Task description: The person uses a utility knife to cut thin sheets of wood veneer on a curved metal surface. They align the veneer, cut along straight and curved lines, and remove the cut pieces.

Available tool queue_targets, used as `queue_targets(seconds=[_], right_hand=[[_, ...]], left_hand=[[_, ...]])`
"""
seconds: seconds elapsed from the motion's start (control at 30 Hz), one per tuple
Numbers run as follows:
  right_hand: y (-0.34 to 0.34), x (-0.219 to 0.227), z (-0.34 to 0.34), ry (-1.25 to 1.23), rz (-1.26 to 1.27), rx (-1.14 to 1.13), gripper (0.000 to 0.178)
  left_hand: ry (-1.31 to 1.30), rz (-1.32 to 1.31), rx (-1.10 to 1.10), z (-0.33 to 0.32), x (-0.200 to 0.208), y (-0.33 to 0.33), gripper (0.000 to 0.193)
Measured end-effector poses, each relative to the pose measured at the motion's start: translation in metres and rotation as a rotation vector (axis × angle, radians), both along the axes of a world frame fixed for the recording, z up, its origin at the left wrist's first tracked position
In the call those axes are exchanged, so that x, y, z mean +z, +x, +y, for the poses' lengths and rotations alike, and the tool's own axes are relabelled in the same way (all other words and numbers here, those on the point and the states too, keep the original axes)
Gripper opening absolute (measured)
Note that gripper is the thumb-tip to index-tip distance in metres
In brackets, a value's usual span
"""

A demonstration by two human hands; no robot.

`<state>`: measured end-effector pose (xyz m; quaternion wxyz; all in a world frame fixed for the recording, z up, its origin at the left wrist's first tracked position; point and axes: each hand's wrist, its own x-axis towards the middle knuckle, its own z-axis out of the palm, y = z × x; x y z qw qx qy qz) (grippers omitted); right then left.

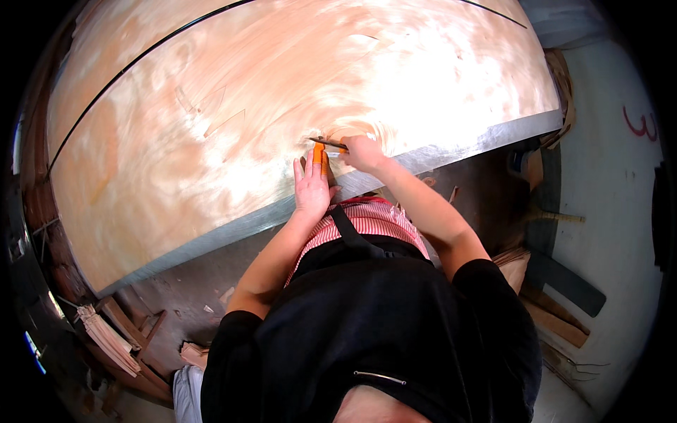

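Note:
A large sheet of pale wood veneer with swirling grain spreads in front of me, its near edge close to my waist. My left hand lies flat on it near that edge, fingers stretched forward. Orange wraps, seemingly tape, cover some of its fingers. My right hand is closed round a knife with a dark blade and some orange at the handle. The blade points left, just beyond my left fingertips. Whether it touches the veneer I cannot tell.
A grey band runs along the sheet's near edge. A thin black strip curves over its far side. Wood strips lie at the lower left. Wood pieces and a dark flat board lie to the right by a pale surface.

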<state>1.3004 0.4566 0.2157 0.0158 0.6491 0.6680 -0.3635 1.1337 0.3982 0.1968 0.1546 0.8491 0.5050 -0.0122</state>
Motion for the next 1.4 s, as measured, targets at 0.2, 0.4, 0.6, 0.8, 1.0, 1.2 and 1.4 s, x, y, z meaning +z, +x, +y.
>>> queue_targets(seconds=[0.2, 0.4, 0.6, 0.8, 1.0, 1.2, 1.4], right_hand=[[0.049, 0.007, 0.013, -0.138, 0.305, -0.19, 0.018], [0.024, -0.017, -0.009, 0.021, 0.724, -0.584, 0.014], [0.001, -0.039, 0.0, 0.197, 0.561, -0.54, 0.018], [0.014, -0.004, 0.029, 0.065, 0.047, -0.052, 0.028], [0.053, -0.013, 0.029, 0.09, 0.115, 0.025, 0.027], [0.05, -0.02, -0.007, -0.154, 0.434, -0.275, 0.03], [0.043, -0.036, -0.026, 0.092, 0.292, -0.313, 0.035]], left_hand=[[0.025, -0.126, 0.045, 0.003, 0.005, -0.001, 0.073], [0.113, -0.421, 0.107, 0.029, 0.0, -0.007, 0.062], [0.12, -0.213, -0.058, 0.047, 0.005, 0.021, 0.07], [0.127, -0.141, -0.063, 0.047, 0.002, 0.023, 0.074], [0.122, -0.185, -0.058, 0.046, -0.001, 0.023, 0.072], [0.154, -0.32, -0.021, 0.037, -0.013, 0.02, 0.065], [0.037, -0.265, -0.104, 0.009, -0.009, 0.045, 0.063]])
